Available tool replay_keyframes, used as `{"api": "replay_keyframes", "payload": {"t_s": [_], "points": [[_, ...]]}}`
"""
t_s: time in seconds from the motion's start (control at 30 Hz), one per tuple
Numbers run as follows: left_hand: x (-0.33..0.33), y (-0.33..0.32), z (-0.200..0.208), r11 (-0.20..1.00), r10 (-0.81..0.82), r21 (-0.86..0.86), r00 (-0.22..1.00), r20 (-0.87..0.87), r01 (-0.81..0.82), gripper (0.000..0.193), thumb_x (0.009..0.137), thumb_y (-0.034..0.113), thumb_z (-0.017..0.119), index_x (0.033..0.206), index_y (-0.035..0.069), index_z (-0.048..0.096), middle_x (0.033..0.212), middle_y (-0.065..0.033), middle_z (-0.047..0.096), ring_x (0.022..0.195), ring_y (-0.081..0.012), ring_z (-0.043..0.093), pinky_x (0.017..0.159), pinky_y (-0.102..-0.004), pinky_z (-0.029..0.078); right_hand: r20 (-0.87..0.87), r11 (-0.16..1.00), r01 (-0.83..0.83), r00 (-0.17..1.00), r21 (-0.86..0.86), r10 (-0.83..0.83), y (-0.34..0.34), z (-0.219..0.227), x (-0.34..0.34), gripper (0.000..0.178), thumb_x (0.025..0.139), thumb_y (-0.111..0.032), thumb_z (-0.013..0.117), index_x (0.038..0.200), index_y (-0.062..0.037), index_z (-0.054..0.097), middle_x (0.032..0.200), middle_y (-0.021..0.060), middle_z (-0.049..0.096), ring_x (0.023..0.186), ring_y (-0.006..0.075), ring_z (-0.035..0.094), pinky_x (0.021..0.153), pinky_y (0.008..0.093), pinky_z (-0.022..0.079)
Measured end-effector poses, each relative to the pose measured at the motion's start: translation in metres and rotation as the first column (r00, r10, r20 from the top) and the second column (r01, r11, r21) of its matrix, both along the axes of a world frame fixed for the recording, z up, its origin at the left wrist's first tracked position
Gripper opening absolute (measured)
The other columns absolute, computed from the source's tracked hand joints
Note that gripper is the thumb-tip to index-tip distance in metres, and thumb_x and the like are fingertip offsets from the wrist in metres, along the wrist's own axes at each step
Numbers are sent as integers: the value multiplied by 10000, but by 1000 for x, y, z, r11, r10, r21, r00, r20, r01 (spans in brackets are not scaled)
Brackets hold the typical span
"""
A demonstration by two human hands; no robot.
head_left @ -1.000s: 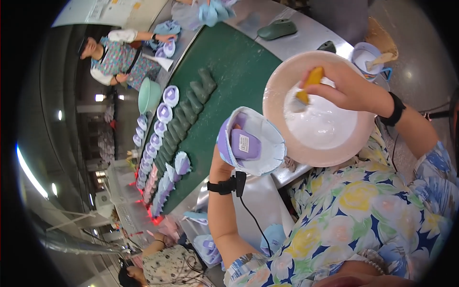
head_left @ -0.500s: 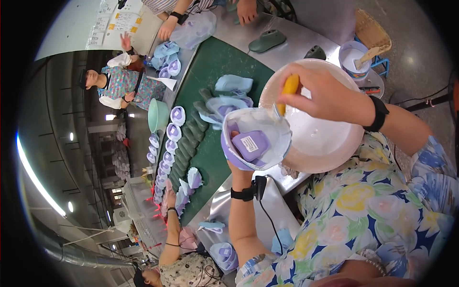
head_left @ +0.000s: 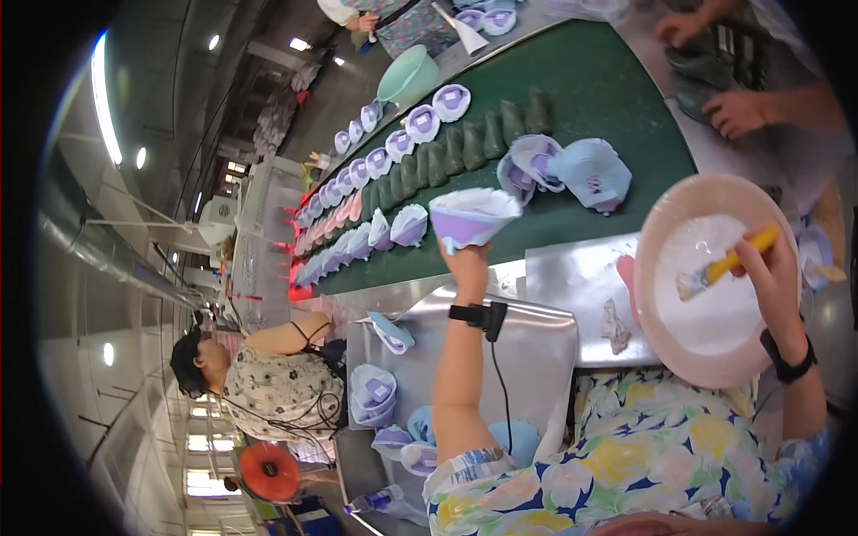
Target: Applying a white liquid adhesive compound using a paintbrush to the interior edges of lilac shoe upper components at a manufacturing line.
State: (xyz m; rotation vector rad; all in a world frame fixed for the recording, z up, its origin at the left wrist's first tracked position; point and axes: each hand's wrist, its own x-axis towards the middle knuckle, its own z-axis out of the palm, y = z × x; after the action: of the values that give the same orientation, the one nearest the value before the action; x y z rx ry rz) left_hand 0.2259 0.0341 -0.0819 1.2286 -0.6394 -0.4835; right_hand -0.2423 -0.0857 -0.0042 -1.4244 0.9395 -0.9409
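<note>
Shoe upper (head_left: 472, 225), purple below a white rim, is held in the grip of the left hand (head_left: 466, 263) over the green worktop (head_left: 617, 80). The right hand (head_left: 772, 271) grasps a yellow-handled brush (head_left: 726, 266) over the pink basin (head_left: 672, 350).

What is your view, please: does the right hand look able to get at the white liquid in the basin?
Probably yes: the right hand holds the yellow-handled brush over the white liquid inside the basin, and nothing visible blocks the way from above.
</note>
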Motion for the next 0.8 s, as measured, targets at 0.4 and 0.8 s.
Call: {"api": "replay_keyframes", "payload": {"t_s": [0.4,0.8], "points": [[186,-13,-88,226,683,770,660,311,-597,519,762,147,585,1232,-51,494,1195,-279,562,1083,-406,581,946,-454,465,-252,998,39,967,40,-27,-4,-18,-12,112,954,-149,553,1004,-67,496,844,63,610,722,90,608,616,175,483],[287,41,-114,537,827,626,501,-257,-565,700,823,526,676,1258,-1,524,1102,-159,557,891,-252,543,740,-375,463,-399,991,117,908,-59,-131,-31,-27,-16,112,986,-183,518,1035,-85,496,837,44,597,683,63,533,630,159,432]]}}
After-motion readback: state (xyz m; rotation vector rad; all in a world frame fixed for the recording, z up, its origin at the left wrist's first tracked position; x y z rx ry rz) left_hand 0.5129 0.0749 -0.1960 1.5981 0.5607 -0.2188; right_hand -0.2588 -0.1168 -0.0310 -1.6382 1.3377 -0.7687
